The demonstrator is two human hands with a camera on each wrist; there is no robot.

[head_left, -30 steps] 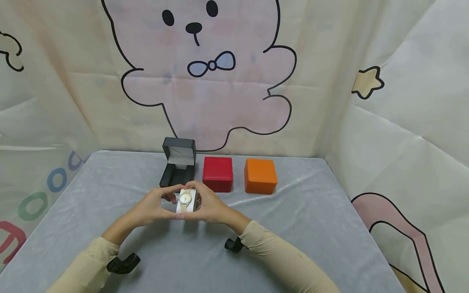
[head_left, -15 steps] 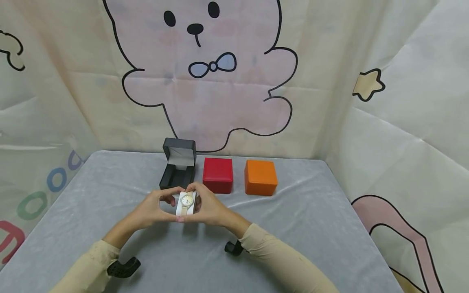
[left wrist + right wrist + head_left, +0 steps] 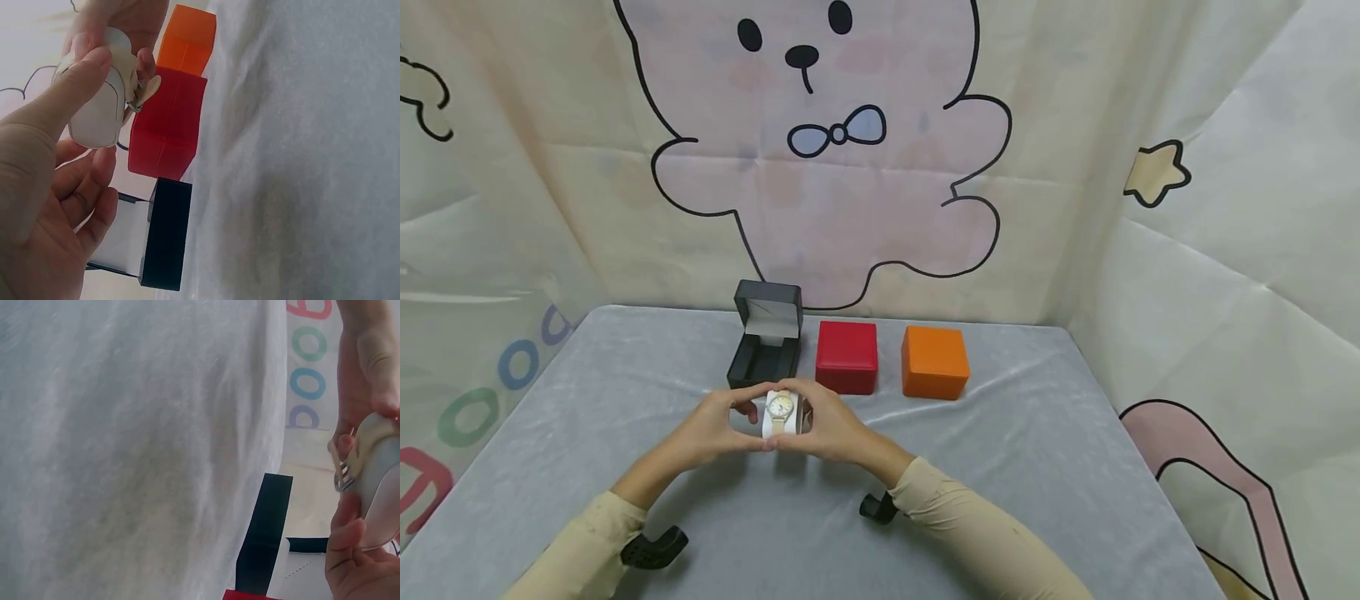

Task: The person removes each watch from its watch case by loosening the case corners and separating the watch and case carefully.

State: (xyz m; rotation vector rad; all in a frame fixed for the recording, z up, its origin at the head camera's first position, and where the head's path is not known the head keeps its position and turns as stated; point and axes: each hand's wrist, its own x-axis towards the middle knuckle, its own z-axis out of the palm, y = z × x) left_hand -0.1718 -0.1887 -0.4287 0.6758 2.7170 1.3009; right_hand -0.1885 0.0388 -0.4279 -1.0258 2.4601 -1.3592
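A wristwatch (image 3: 780, 407) with a round pale dial and cream strap is wrapped around a white watch cushion (image 3: 97, 122). My left hand (image 3: 711, 429) and right hand (image 3: 831, 423) hold it between them, thumbs on the near side and forefingers on the far side. The dial faces up toward the head camera. In the left wrist view the strap's metal buckle (image 3: 134, 107) shows at the cushion's underside, its strap end sticking out. Just beyond the hands, a black watch box (image 3: 765, 354) stands with its lid raised, showing a pale lining.
Right of the black box sit a closed red box (image 3: 846, 358) and a closed orange box (image 3: 935, 362). All stand on a grey cloth-covered table (image 3: 1037, 467), with a printed curtain (image 3: 880, 208) behind its far edge.
The watch tilted a little to the right half a second ago and now stands straighter again, slightly farther up the view. Both hands keep their hold; the boxes have stayed put.
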